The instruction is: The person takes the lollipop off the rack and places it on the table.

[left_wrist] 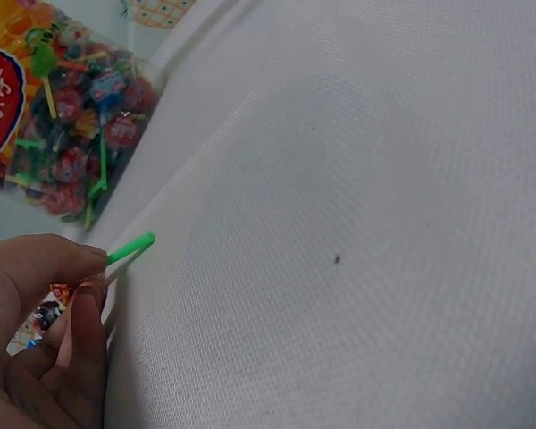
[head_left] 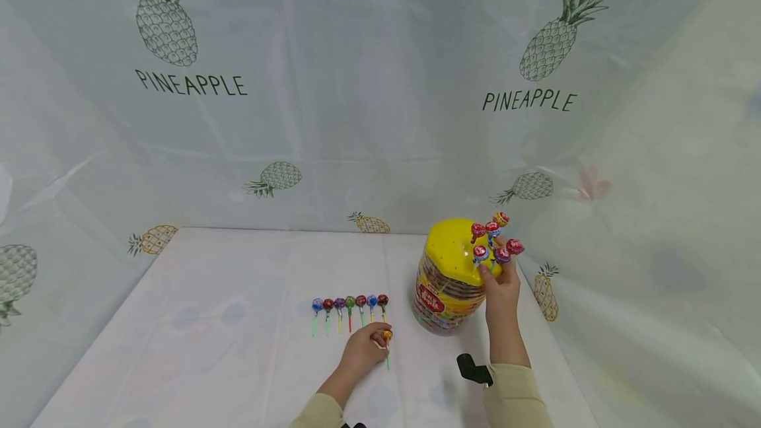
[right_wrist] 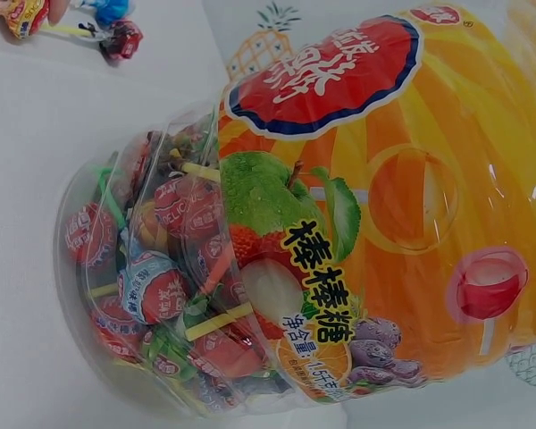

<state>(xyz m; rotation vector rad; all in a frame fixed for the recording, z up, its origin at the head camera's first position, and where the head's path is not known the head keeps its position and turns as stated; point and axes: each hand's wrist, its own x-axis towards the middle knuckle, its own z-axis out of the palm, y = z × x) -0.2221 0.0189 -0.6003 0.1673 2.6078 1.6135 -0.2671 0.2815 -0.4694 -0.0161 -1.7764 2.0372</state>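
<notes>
1. Head view: six lollipops are laid in a row on the table. A seventh lollipop is pinched by the left hand. Six more are clamped as a bunch in the right hand, above the yellow-lidded jar.
2. Left wrist view: one green stick is pinched between the fingers.
3. Right wrist view: one jar full of lollipops is seen; the hand cannot be judged here.

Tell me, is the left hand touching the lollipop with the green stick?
Touching. The left wrist view shows the left hand pinching the green stick of the lollipop between thumb and finger.
</notes>
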